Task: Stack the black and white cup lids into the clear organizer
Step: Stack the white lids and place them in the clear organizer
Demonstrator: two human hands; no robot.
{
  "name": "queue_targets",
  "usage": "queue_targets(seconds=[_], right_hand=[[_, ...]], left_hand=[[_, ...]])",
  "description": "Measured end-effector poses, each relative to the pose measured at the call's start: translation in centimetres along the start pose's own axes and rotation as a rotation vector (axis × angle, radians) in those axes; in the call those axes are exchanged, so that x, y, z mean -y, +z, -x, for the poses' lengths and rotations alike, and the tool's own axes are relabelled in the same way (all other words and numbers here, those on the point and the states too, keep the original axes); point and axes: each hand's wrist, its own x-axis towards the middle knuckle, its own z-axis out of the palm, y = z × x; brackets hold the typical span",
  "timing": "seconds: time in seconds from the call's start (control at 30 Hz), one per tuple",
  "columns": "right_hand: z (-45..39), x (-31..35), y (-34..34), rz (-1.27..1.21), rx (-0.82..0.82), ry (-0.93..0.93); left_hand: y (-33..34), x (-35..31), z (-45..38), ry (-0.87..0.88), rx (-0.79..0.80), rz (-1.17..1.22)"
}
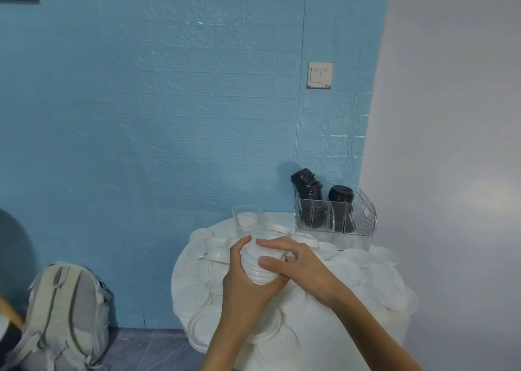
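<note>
white lid stack (260,263): held over the bench (332,322), gripped by left hand (245,283) from below, right hand (296,260) fingers curled round its top.
slip risk: tilted stack, lids could be shed.
clear organizer (338,218): black lids (306,185) lean; likely toppled if knocked.

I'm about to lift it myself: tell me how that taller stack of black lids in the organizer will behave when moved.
The taller black stack already leans above the clear organizer wall, so it would likely topple or shed lids if bumped. Thin nested lids probably weigh little and may slide apart; grip low.
</note>
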Motion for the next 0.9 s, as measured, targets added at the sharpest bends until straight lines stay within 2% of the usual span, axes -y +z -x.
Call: queue_targets(seconds=[0.2,0.57,0.7,0.8,0.9], right_hand=[[0.1,0.2,0.2,-0.079,-0.001,-0.016],[0.0,0.0,0.3,-0.009,0.020,-0.002],[0.0,-0.3,0.1,-0.016,-0.028,0.042],[0.7,-2.0,-0.2,0.095,-0.079,0.036],[2.1,-3.6,0.3,0.290,-0.020,0.013]], left_hand=[[0.0,-0.6,-0.1,0.038,-0.016,-0.021],[-0.9,-1.2,0.1,0.054,0.005,-0.032],[-1.6,-1.6,-0.1,0.066,-0.029,-0.004],[-2.6,-1.6,-0.7,0.075,-0.069,0.008],[-3.5,-1.4,-1.4,0.090,-0.115,0.005]])
